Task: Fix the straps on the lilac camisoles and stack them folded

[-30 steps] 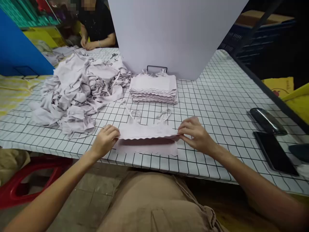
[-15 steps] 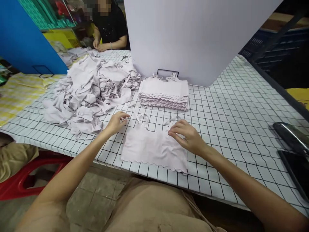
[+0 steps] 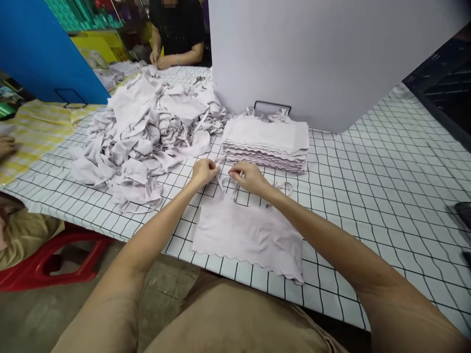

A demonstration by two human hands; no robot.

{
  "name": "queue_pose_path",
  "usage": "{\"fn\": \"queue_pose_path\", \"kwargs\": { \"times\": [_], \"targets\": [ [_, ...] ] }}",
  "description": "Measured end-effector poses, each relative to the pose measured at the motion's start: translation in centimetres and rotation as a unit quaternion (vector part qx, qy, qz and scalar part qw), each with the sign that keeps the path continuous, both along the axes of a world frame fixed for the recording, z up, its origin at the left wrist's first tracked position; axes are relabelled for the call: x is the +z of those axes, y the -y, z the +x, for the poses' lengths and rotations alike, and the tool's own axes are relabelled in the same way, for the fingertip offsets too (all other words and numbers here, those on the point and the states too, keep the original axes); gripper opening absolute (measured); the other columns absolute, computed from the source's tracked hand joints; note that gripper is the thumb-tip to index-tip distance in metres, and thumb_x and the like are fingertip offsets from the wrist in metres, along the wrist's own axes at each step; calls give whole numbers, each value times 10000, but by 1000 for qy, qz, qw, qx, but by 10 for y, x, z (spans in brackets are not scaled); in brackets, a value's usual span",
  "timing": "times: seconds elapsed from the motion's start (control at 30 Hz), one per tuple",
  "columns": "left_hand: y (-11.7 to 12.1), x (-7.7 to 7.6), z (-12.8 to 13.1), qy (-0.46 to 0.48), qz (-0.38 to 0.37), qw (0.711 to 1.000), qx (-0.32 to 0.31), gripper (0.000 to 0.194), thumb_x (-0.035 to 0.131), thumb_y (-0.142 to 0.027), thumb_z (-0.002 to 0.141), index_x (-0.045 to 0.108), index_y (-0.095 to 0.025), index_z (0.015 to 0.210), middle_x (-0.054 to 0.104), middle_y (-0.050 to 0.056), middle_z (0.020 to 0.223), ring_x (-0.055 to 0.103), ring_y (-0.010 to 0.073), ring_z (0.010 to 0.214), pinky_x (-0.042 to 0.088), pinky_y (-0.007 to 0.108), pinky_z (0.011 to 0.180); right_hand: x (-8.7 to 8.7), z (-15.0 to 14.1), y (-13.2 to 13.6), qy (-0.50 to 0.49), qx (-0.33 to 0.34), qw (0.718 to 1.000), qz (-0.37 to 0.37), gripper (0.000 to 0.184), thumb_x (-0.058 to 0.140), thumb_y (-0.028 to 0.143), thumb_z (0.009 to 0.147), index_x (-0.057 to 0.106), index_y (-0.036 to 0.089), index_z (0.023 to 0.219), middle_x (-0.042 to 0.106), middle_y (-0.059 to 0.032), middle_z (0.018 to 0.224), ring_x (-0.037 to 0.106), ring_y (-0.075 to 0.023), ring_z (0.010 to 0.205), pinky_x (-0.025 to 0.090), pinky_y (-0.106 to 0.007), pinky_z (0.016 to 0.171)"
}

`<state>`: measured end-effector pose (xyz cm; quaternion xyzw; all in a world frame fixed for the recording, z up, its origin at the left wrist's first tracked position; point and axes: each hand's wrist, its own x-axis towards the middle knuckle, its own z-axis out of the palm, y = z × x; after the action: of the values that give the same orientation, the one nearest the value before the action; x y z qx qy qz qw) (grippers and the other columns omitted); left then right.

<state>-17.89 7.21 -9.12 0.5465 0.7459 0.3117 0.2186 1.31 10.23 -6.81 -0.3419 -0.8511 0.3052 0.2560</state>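
Note:
A pale lilac strappy top (image 3: 246,235) lies flat on the grid-patterned cloth before me, its scalloped hem toward my body. Its left strap (image 3: 221,183) runs up to the fingertips of my left hand (image 3: 204,172), which pinch it. My right hand (image 3: 250,178) is just to the right, thumb and fingers closed beside the same strap's loop; what they hold, if anything, is too small to make out. Partly behind my right forearm, the top's right strap (image 3: 286,187) lies curled on the cloth.
Behind the top stands a neat stack of similar tops (image 3: 265,139). A loose heap of lilac garments (image 3: 147,127) spreads to the left. A large pale panel (image 3: 294,59) and a blue panel (image 3: 47,54) stand upright. Scissors (image 3: 199,79) lie near a co-worker (image 3: 180,34) across the table.
My right hand has moved left from the top's right strap to its left strap. My left hand has come inward and pinches that strap. The view has shifted slightly.

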Motion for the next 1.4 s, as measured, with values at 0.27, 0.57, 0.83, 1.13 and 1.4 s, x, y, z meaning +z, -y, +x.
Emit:
{"fn": "queue_pose_path", "kwargs": {
  "times": [0.27, 0.57, 0.83, 1.13, 1.4],
  "targets": [
    [25, 11, 17, 139, 197, 968, -71, 102, 719, -228, 751, 693, -158, 681, 641, 1, 649, 537, 117, 607, 415, 252, 596, 5, -26, 0, -190, -11, 893, -407, 348, 779, 475, 794, 732, 144, 698, 698, -59, 763, 613, -152, 730, 508, -281, 658],
    [43, 16, 24, 129, 249, 958, -64, 34, 730, -195, 756, 746, -199, 727, 574, -21, 644, 496, 116, 607, 401, 261, 600, 17, -27, 4, -311, -25, 799, -514, 332, 956, 293, 520, 736, 152, 724, 703, -35, 724, 646, -174, 730, 550, -322, 648],
    [51, 20, 26, 189, 225, 954, -65, 84, 775, -264, 732, 756, -206, 675, 566, -17, 608, 483, 115, 577, 385, 264, 572, 25, -23, 3, -406, -61, 767, -494, 374, 967, 300, 444, 683, 181, 657, 651, -1, 795, 562, -152, 816, 533, -296, 655],
    [51, 20, 27, 231, 185, 953, -59, 164, 798, -356, 677, 764, -196, 676, 614, -2, 616, 508, 121, 571, 403, 255, 554, 29, -16, 13, -416, -12, 782, -464, 354, 926, 357, 543, 764, 195, 813, 627, 3, 778, 541, -126, 768, 511, -264, 683],
    [48, 17, 22, 241, 154, 956, -66, 201, 783, -388, 670, 757, -188, 676, 699, 36, 682, 611, 158, 624, 483, 273, 586, 37, -4, -1, -361, -34, 862, -355, 401, 821, 567, 686, 788, 207, 861, 700, -55, 953, 606, -165, 892, 539, -279, 720]
  ]
}}
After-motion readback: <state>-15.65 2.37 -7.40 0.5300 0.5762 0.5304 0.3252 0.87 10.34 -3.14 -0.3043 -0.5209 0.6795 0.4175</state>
